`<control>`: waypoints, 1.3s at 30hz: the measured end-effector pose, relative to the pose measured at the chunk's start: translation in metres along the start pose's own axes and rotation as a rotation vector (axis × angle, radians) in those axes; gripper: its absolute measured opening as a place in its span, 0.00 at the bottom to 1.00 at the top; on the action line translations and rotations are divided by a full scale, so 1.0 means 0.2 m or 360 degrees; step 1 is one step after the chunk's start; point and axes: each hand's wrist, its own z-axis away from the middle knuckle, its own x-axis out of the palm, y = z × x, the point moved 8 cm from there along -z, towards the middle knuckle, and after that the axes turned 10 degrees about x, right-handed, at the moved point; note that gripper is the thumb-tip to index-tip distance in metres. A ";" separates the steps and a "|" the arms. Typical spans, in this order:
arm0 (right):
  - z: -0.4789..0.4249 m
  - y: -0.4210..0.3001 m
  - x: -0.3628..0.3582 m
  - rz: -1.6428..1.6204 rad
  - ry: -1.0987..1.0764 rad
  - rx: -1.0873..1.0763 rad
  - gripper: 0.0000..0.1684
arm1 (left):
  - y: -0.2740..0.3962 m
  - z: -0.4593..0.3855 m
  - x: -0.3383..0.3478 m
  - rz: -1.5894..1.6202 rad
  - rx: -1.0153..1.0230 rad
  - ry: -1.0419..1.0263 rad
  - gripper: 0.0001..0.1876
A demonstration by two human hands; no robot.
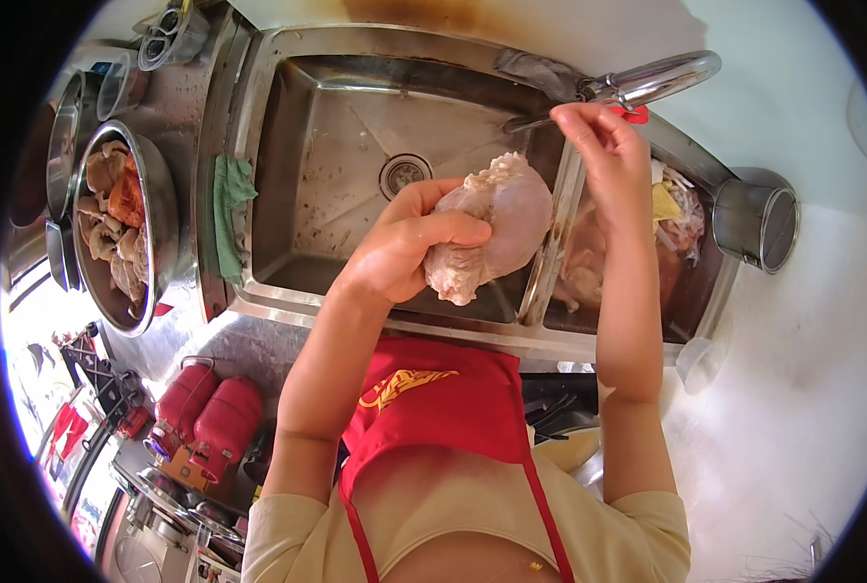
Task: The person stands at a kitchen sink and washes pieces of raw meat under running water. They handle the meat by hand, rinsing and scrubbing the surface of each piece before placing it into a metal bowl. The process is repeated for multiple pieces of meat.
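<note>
My left hand (pixel 411 240) grips a pale piece of raw poultry (pixel 510 211), its thumb pressed on the meat, above the right part of the large steel sink basin (pixel 353 124). Up and to the right of the meat, my right hand (pixel 608 146) is raised near the faucet (pixel 659 79), its thumb and forefinger close together. Whether anything small is between those fingertips cannot be told. A dark, thin spout (pixel 529 124) ends beside them. Behind my right forearm, more raw meat (pixel 585 277) lies in the smaller basin.
A steel bowl of meat pieces (pixel 153 291) stands on the left counter, beside a green cloth (pixel 232 211) on the sink's edge. Clear plastic containers (pixel 174 40) stand farther back. A steel pot (pixel 754 218) is right of the small basin. Two red gas cylinders (pixel 225 423) stand lower left.
</note>
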 end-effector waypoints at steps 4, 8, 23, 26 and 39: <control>0.03 -0.05 0.03 0.0396 -0.0199 -0.0069 0.08 | 0.02 -0.02 0.01 -0.0080 0.0023 0.0011 0.16; 0.20 -0.26 0.18 0.0732 -0.0527 -0.0664 0.10 | 0.05 -0.03 0.00 -0.0628 0.0043 0.0041 0.15; 0.09 -0.03 0.05 -0.0107 -0.0209 0.0131 0.06 | 0.09 0.03 -0.05 -0.0837 0.0110 0.0097 0.15; -0.01 0.09 -0.04 -0.0069 0.0056 0.0216 0.08 | 0.09 0.06 -0.06 -0.0764 0.0119 0.0120 0.16; 0.33 -0.35 0.24 0.0916 -0.0299 -0.0862 0.15 | 0.21 0.12 -0.01 -0.1206 0.0457 0.0320 0.13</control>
